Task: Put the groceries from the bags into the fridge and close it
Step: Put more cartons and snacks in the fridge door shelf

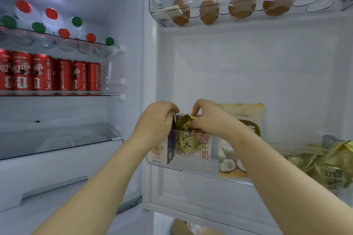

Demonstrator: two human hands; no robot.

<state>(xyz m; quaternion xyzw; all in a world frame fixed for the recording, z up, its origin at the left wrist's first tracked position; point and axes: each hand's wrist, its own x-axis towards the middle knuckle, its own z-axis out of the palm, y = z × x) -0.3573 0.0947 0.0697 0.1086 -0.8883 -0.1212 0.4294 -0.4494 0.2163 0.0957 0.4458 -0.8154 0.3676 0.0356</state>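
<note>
The door bin (200,170) of the open fridge sits at about 5 o'clock from the middle of the view, and both hands meet at its top edge. The right hand (212,118) pinches the crumpled top of a gold packet (186,139) between thumb and curled fingers (196,109). The packet hangs down from this hand toward 7 o'clock. Its long axis is nearly upright, from 12 to 6, and its lower part is already behind the clear wall of the bin. The left hand (156,122) is just beside it at 9 o'clock. Its fingers curl over the top of a dark carton (171,145), which stands upright in the bin and touches the packet.

I judge that the left hand keeps the carton aside while the right hand, which is the nearer one, must push the packet straight down toward 6 o'clock. A coconut pouch (240,139) stands at 3 o'clock of the packet.
</note>
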